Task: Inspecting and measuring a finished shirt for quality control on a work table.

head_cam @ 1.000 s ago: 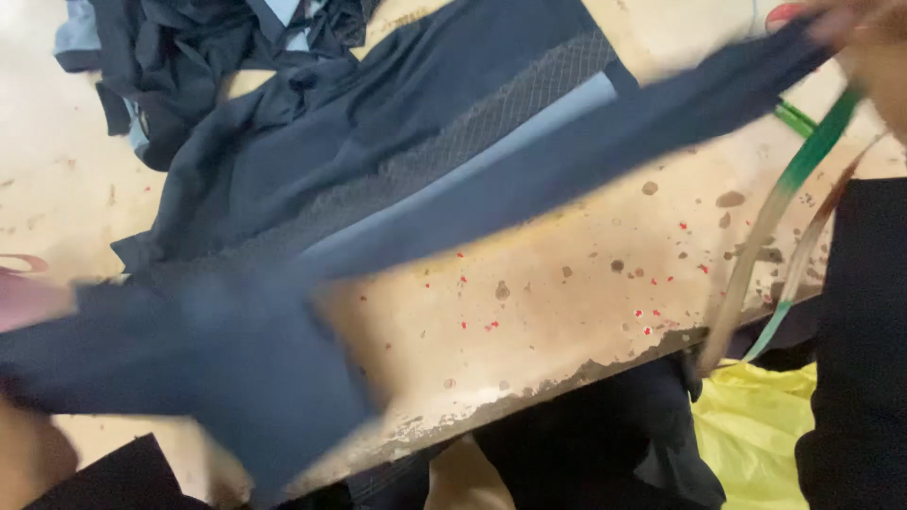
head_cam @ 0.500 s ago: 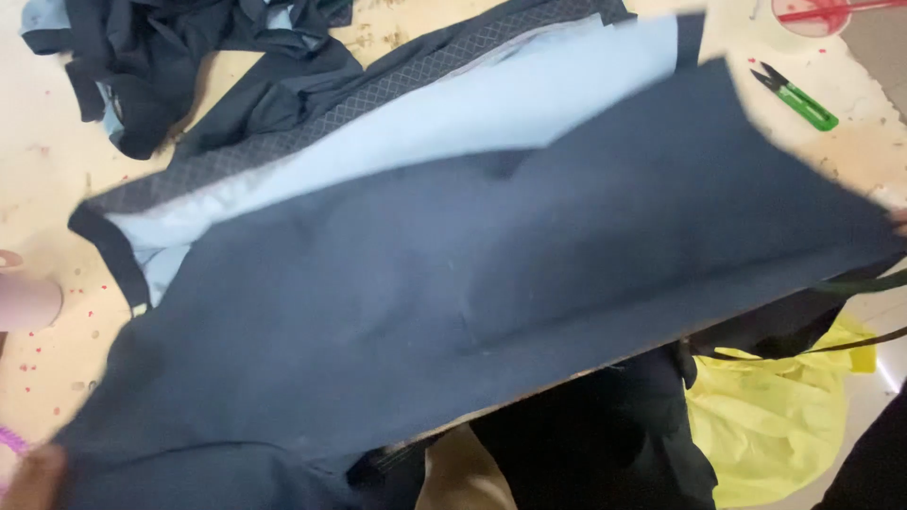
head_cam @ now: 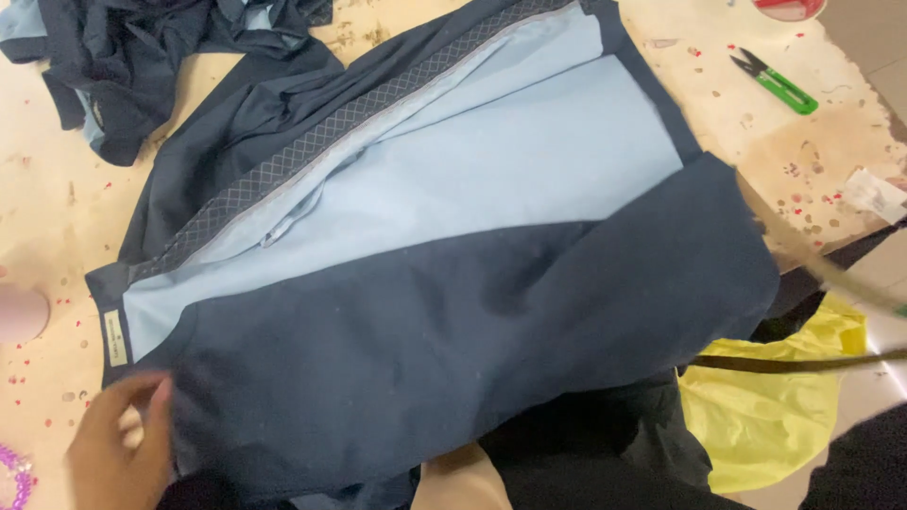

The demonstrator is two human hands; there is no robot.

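Beside the left hand (head_cam: 118, 444) lies the navy garment (head_cam: 453, 349).

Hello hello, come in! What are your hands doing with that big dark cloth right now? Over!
Left hand open, fingers on near-left edge of navy garment. Right hand out of view. Garment spread flat on table, pale blue lining showing. Green snips lie clear, far right.
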